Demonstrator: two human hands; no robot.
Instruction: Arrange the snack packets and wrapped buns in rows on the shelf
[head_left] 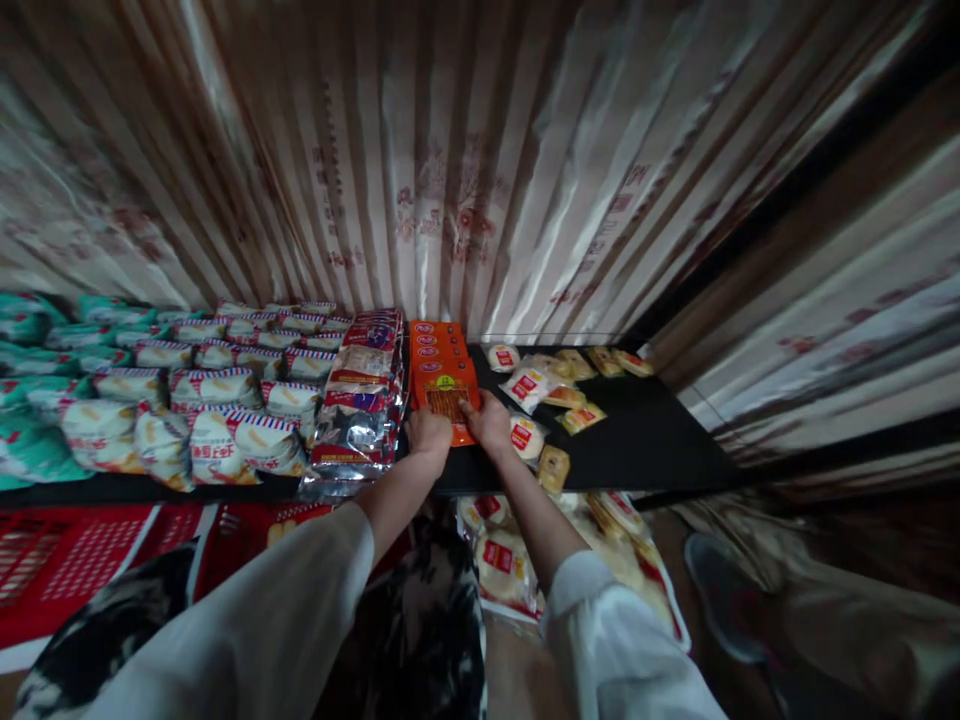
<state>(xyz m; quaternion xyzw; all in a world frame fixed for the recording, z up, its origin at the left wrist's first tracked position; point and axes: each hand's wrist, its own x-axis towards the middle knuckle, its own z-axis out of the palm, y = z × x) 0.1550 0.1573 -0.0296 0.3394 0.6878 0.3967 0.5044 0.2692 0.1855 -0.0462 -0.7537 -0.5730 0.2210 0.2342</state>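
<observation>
A stack of orange snack packets (441,365) lies in a row on a black shelf (645,440). My left hand (428,433) grips the near left corner of the front orange packet (448,399). My right hand (487,422) holds its right edge, fingers curled over it. Both forearms reach up from white sleeves. Just right of my right hand lie small round cakes in clear wrappers (527,436).
Silver and red bags (360,400) are stacked left of the orange row. Further left lie white striped bags (217,385) and green ones (30,400). Loose yellow cakes (592,380) are scattered at right. A big bag of cakes (510,560) and red crates (67,560) sit below.
</observation>
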